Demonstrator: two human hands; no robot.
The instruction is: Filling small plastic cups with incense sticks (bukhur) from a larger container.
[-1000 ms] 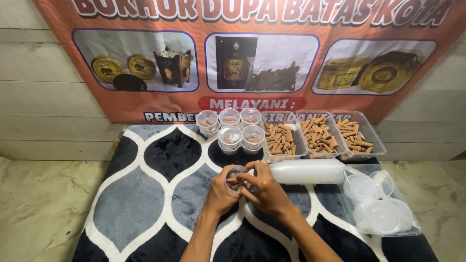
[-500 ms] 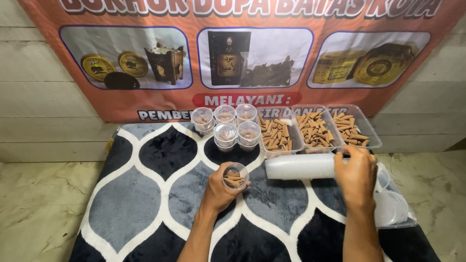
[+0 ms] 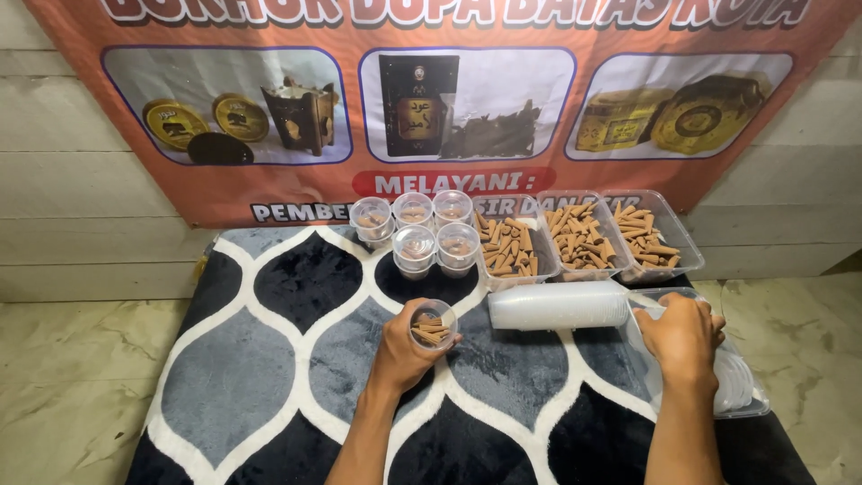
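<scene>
One view only, from the head camera, so I list from it. Item held: small clear plastic cup, round, lidless, with a few brown cone-shaped sticks inside; my left hand has its fingers curled around the cup, lifted just above the patterned mat. My right hand reaches into a clear tray of lids at the mat's right edge, fingers bent down; I cannot tell what they pinch. Between the hands lies a sleeve of stacked clear cups on its side. Beyond it, five filled, lidded cups stand clustered, with three open trays of brown cones beside them. An orange banner hangs behind.
</scene>
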